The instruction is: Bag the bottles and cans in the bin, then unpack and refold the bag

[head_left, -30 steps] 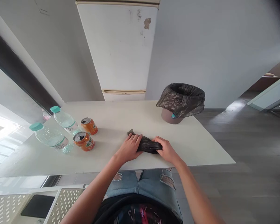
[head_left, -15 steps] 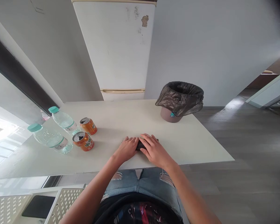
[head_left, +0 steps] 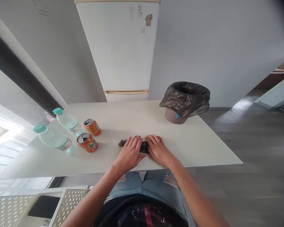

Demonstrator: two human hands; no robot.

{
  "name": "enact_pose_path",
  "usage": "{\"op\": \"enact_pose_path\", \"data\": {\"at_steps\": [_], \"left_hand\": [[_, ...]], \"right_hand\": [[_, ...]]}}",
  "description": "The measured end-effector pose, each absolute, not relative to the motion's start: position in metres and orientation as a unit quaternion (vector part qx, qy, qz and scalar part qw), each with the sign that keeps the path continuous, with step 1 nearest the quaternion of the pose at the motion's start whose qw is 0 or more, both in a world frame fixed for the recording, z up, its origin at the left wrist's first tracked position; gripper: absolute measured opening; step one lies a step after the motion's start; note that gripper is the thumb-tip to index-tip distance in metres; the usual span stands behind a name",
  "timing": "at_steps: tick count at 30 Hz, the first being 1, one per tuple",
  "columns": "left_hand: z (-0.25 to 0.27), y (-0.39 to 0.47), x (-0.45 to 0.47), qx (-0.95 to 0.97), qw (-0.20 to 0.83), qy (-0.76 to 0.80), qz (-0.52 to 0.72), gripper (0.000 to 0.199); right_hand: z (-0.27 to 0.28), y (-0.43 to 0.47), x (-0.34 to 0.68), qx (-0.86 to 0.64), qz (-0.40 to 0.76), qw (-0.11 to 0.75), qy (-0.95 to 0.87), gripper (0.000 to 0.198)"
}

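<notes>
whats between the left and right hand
The head view shows a stretch of bunched black plastic between the left hand and the right hand; both hands rest on it.

On a flat white tabletop [head_left: 125,116], a narrow black plastic bundle [head_left: 144,147] is laid. To the bundle's left, two orange metal cans with opened tops [head_left: 88,143] [head_left: 93,127] are stood; farther left of it, two clear plastic bottles with turquoise caps [head_left: 54,139] [head_left: 69,122] are set. Beyond the bundle, to its right, a round mauve-brown bin [head_left: 172,116] lined with a dark plastic bag [head_left: 183,102] is placed.
</notes>
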State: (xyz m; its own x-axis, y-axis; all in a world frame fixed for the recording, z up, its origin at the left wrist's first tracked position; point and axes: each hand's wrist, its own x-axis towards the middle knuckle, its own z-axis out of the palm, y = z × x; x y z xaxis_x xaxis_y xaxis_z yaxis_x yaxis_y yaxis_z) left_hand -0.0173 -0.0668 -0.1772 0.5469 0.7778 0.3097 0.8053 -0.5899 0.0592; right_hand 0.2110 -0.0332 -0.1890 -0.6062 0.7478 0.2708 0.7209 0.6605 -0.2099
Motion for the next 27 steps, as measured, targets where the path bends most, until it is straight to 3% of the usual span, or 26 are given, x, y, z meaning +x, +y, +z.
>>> {"op": "enact_pose_path", "data": {"at_steps": [5, 11, 24, 27], "left_hand": [[-0.197, -0.059, -0.004, -0.878, 0.051, -0.467, -0.095, 0.041], [-0.199, -0.056, -0.015, -0.881, 0.083, -0.460, -0.074, 0.037], [-0.194, -0.064, -0.069, -0.852, 0.097, -0.504, -0.100, 0.018], [-0.193, -0.071, -0.076, -0.831, 0.092, -0.537, -0.113, 0.021]], "right_hand": [[-0.187, -0.046, 0.194, -0.399, 0.045, 0.192, -0.896, 0.061], [-0.202, -0.050, 0.180, -0.413, 0.061, 0.130, -0.899, 0.060], [-0.211, -0.051, 0.185, -0.478, 0.037, 0.154, -0.864, 0.056], [-0.213, -0.051, 0.185, -0.504, 0.042, 0.171, -0.846, 0.056]]}}
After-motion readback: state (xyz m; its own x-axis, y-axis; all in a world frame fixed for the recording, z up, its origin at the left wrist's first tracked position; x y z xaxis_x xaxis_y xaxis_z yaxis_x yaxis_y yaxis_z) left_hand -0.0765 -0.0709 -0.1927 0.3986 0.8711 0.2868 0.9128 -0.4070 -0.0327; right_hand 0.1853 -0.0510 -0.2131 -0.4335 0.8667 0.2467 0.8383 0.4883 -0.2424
